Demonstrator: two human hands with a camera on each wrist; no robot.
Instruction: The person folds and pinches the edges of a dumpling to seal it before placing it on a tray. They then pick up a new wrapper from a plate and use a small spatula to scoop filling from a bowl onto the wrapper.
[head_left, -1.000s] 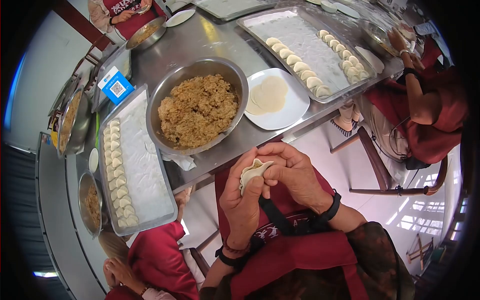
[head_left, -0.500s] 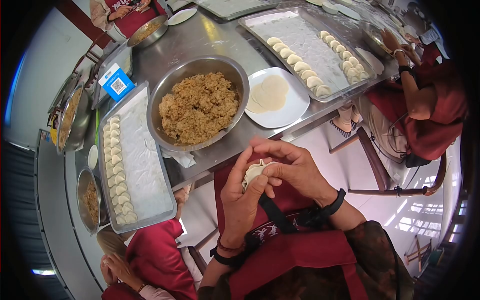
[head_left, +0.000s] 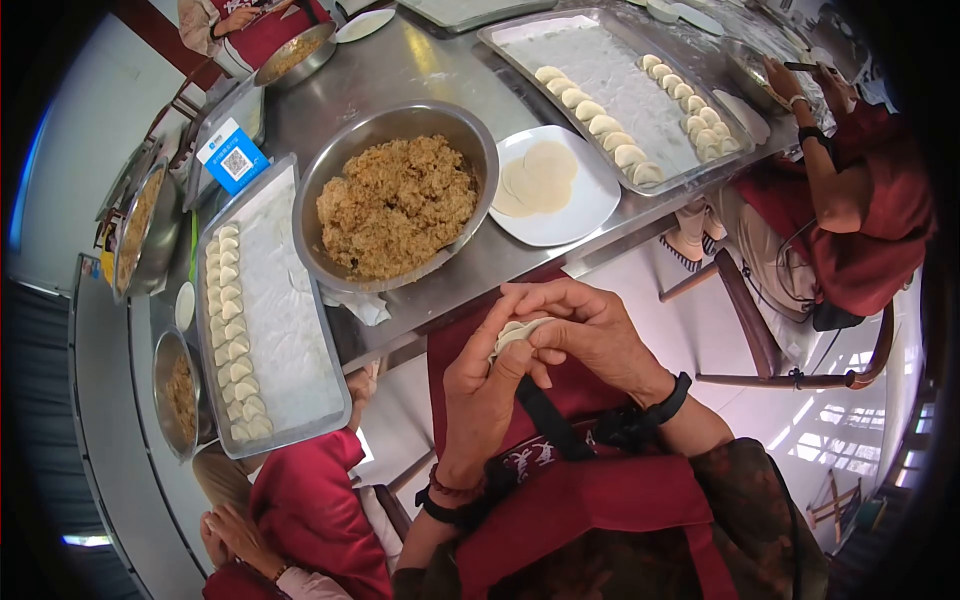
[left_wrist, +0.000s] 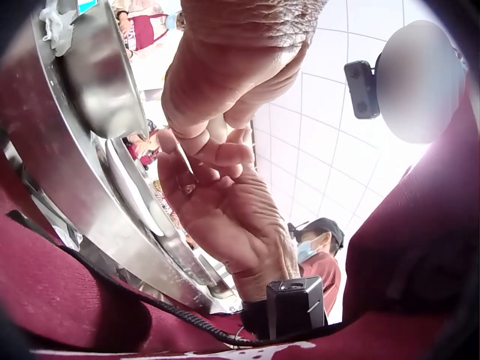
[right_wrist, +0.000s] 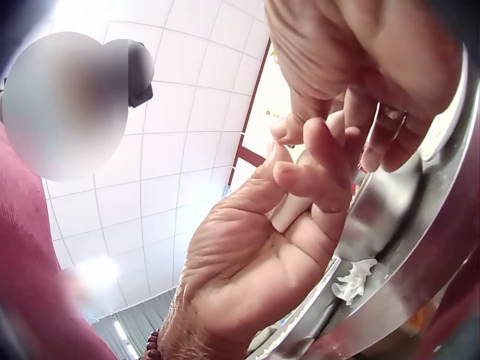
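Observation:
In the head view a folded dumpling (head_left: 512,334) is held between both hands, in front of the table edge. My left hand (head_left: 478,385) curls round its left side with the thumb on the near face. The right hand (head_left: 590,335) pinches the dough's right end between thumb and fingers. Part of the dumpling is hidden by the thumbs. In the right wrist view the pale dough (right_wrist: 291,211) lies against the left hand's palm and fingers.
A steel bowl of filling (head_left: 398,205) stands beyond the hands. Right of it is a plate (head_left: 592,205) with round wrappers. Trays of dumplings (head_left: 290,370) flank both sides. Other people sit left and right.
The dumpling's edges have come together, and the filling that showed earlier is out of sight. Both hands stay in nearly the same place.

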